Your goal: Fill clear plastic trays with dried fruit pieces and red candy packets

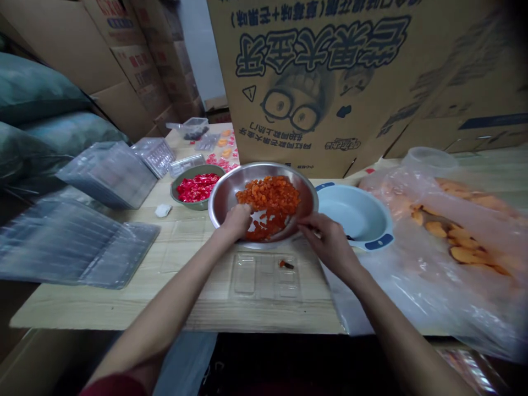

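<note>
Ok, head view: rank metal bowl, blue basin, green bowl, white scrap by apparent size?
Largest to smallest, as they look:
1. Metal bowl
2. Blue basin, partly hidden
3. Green bowl
4. White scrap

The green bowl sits farther back, so its true size is unsure.

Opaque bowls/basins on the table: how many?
3: the steel bowl in the middle, with orange pieces; the green bowl left of it, with red pieces; the light-blue basin right of it. Others could be hidden behind the large carton.
</note>
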`<action>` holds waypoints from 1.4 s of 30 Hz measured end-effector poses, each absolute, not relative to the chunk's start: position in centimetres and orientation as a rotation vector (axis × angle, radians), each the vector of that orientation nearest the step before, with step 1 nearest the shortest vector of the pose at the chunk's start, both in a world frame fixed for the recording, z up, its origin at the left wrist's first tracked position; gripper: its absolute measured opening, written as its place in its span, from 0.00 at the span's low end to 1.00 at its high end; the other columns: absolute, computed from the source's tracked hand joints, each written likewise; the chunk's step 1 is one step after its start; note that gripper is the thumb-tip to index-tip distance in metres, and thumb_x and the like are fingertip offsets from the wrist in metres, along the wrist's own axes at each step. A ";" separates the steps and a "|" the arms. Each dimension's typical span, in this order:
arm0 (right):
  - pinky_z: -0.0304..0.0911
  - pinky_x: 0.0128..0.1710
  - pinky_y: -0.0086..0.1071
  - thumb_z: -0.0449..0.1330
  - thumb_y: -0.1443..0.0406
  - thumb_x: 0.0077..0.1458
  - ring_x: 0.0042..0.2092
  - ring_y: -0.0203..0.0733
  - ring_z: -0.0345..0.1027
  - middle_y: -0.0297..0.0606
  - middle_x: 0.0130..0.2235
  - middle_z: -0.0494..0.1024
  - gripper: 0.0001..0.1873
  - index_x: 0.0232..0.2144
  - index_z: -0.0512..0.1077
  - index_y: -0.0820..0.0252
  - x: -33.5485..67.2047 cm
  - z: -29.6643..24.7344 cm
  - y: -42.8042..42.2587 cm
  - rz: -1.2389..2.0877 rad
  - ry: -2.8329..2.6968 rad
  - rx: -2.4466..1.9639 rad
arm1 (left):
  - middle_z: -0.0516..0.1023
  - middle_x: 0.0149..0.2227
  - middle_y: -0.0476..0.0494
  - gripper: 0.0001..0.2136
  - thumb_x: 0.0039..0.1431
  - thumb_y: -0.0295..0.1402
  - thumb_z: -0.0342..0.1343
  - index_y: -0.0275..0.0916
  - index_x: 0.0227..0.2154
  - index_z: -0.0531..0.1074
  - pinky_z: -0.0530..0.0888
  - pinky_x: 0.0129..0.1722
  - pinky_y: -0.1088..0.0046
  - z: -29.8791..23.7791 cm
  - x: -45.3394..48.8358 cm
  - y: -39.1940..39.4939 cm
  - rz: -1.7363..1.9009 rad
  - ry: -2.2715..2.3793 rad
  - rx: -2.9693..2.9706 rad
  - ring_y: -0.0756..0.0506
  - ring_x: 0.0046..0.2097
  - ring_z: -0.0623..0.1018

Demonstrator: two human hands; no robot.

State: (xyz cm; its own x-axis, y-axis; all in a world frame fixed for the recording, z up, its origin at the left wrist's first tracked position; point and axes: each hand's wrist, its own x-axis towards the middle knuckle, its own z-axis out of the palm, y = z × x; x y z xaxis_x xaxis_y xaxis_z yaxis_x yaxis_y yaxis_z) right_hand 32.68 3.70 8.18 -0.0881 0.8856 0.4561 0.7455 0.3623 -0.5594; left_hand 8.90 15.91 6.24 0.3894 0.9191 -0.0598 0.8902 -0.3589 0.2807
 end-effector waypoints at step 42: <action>0.70 0.44 0.38 0.57 0.70 0.66 0.43 0.45 0.75 0.42 0.41 0.80 0.09 0.37 0.77 0.57 30.4 0.7 -5.8 0.585 -2.015 -1.345 | 0.85 0.45 0.41 0.09 0.70 0.27 0.54 0.41 0.47 0.78 0.78 0.47 0.60 -0.8 9.1 -1.4 1.210 0.896 2.316 0.42 0.46 0.81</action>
